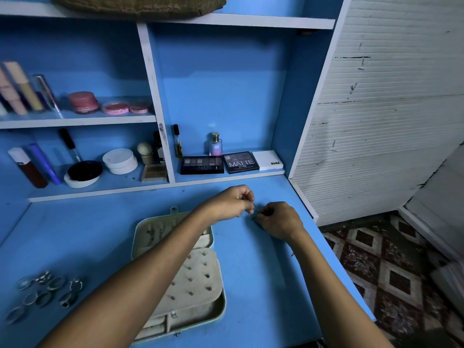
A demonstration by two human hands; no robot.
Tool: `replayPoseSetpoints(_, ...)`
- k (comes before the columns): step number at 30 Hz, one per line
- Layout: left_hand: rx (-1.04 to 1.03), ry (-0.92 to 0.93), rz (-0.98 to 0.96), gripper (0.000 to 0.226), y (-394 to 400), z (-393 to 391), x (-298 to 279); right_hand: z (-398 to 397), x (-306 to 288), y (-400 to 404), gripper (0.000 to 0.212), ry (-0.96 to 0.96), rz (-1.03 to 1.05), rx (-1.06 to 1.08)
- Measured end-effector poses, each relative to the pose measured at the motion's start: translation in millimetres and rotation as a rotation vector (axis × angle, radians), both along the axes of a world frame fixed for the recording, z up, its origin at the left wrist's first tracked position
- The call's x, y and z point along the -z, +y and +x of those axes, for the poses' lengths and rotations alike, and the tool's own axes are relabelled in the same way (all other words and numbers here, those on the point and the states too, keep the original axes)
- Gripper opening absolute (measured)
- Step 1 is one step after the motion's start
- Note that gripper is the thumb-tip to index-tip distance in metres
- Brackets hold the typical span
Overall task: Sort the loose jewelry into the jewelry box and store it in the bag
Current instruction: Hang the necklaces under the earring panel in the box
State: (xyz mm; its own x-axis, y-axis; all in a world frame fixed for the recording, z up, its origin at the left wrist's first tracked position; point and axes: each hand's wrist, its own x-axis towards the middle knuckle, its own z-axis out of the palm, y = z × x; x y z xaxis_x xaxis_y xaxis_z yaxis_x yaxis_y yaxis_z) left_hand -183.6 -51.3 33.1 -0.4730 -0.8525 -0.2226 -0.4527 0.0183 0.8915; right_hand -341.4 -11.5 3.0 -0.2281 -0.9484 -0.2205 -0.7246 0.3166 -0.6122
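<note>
An open cream jewelry box [200,315] lies on the blue desk, its padded flap studded with several earrings. My left forearm crosses over the box. My left hand [232,200] and my right hand [278,218] meet to the right of the box, above the desk, and both pinch a small metal earring [254,210] between their fingertips. Several loose rings [46,292] lie in a cluster at the desk's left front. A brown woven bag [135,6] sits on the top shelf.
Shelves behind the desk hold makeup: eyeshadow palettes [219,163], a perfume bottle [215,144], jars and tubes [30,167]. A tiny piece of jewelry [292,254] lies by my right forearm. The desk's right edge [351,280] drops to a patterned floor.
</note>
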Motion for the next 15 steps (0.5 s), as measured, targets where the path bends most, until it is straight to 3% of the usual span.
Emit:
replayPoseSetpoints(9, -0.045, 0.044, 0.013, 0.019, -6, 18, -9, -3, 4, -1, 0.017, -0.028, -0.03, 0.034)
replayPoseSetpoints(15, -0.087, -0.017, 0.038, 0.015, -10, 36, -4, -8, 6, 1, 0.016, -0.223, -0.061, 0.114)
